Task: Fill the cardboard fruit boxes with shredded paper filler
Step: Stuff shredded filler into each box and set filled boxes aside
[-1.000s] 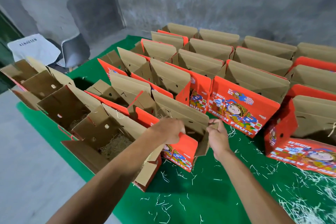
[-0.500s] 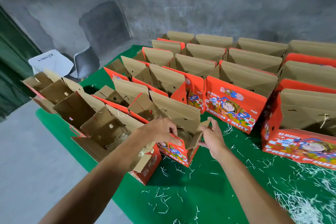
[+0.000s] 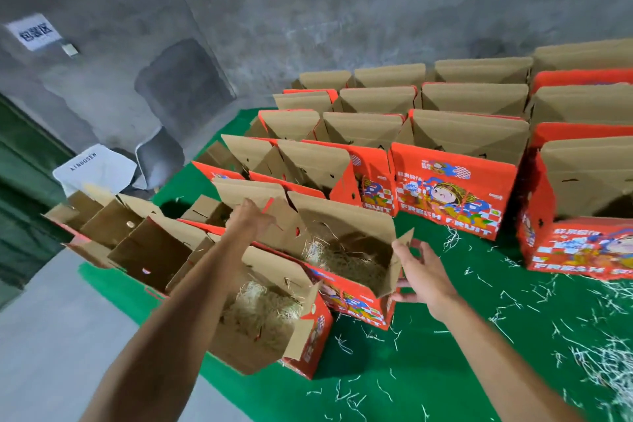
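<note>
**Open fruit boxes on green surface, hands at second box**

Nearest: lying scattered over the green surface (image 3: 445, 370), loose white paper strands (image 3: 603, 363), thickest at the right edge. Standing at the near left corner, an open first box (image 3: 274, 312), flaps spread, holding a nest of shredded paper filler (image 3: 260, 308).

Just behind: standing open, a second box (image 3: 346, 260), likewise holding straw-coloured filler across its floor. Reaching over the first box, the left hand (image 3: 251, 221), resting against the left flap of the second box; whether gripping or only touching, cannot tell. Hovering at the right end of the same box, the right hand (image 3: 419, 276), fingers relaxed and spread, thumb and fingertips touching the small side flap, holding nothing.

To the left: overhanging the surface edge, several brown-sided boxes (image 3: 144, 250) lying open.

Farther back: standing in rows, many red printed boxes (image 3: 448, 195) with tall brown lids raised, reading "FRESH FRUIT".

Farthest: standing by the grey concrete wall (image 3: 342, 10), a chair (image 3: 161, 158) beside a white bag (image 3: 96, 168); hanging on the wall, a paper sign (image 3: 34, 32).
</note>
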### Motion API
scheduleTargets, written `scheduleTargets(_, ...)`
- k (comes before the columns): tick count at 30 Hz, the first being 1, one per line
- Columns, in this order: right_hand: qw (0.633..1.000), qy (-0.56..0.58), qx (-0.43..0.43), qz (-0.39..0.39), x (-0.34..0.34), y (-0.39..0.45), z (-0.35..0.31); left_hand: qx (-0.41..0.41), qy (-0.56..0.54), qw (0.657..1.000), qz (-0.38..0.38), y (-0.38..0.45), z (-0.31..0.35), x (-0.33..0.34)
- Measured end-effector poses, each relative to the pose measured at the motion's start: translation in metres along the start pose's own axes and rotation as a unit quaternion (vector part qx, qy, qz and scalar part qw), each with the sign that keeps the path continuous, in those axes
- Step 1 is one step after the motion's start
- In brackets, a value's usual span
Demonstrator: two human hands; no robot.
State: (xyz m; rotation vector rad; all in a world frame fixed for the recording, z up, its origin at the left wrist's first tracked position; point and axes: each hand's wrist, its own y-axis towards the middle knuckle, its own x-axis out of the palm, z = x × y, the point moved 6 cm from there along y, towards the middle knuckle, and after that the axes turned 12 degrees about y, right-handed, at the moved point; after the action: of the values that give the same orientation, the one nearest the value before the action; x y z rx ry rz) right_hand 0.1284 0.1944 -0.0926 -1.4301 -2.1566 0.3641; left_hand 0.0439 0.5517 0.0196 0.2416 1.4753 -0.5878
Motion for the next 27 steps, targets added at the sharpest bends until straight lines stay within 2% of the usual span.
scheduleTargets(3,0.999,-0.044,0.001,0.032,-0.002,0.015,0.002,0.004,-0.003,0.995,-0.1,0.048,-0.005,0.016)
scheduleTargets(5,0.997,-0.06,0.0,0.053,-0.006,0.024,0.001,0.008,0.034,0.988,-0.15,0.066,0.001,0.024)
scheduleTargets(8,0.994,-0.079,0.001,0.078,-0.01,0.027,0.004,0.038,0.103,0.977,-0.181,0.069,0.013,0.036)
scheduleTargets(10,0.992,-0.09,-0.002,0.088,-0.01,0.028,0.008,0.047,0.08,0.976,-0.195,0.069,0.018,0.042)
scheduleTargets(15,0.991,-0.087,-0.014,0.104,-0.008,0.023,0.009,0.14,0.128,0.974,-0.122,0.056,0.045,0.038)
scheduleTargets(19,0.991,-0.078,-0.022,0.105,-0.003,0.014,0.012,0.177,0.179,0.966,-0.059,0.049,0.052,0.037)
scheduleTargets(27,0.994,-0.082,-0.017,0.068,0.042,0.014,0.01,0.146,0.195,0.969,-0.027,0.076,0.015,0.027)
